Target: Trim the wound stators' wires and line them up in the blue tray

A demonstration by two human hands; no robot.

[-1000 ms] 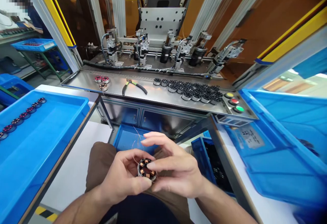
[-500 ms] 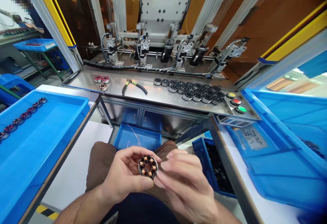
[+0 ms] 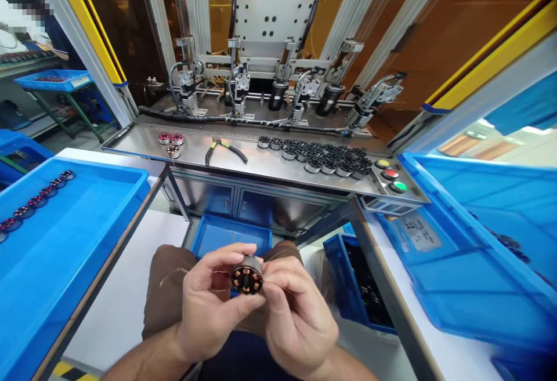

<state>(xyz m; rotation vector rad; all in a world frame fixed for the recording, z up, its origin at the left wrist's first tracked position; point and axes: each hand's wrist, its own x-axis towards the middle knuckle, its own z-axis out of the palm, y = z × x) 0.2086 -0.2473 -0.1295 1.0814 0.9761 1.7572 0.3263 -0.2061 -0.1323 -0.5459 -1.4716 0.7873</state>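
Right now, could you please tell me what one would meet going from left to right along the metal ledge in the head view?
Three wound stators, pliers, black-topped stators, yellow button, red button, green button.

Exposure: bright, mostly even | glow: yellow behind amber panels [image 3: 220,10] | glare: pale sheen on steel tabletop [image 3: 265,163], highlight on cabinet doors [image 3: 300,227] | shade: dim beneath tabletop | focus: hands [image 3: 213,303] fairly crisp | distortion: wide-angle stretch at edges, upper-right corner darkened | pixelation: upper left
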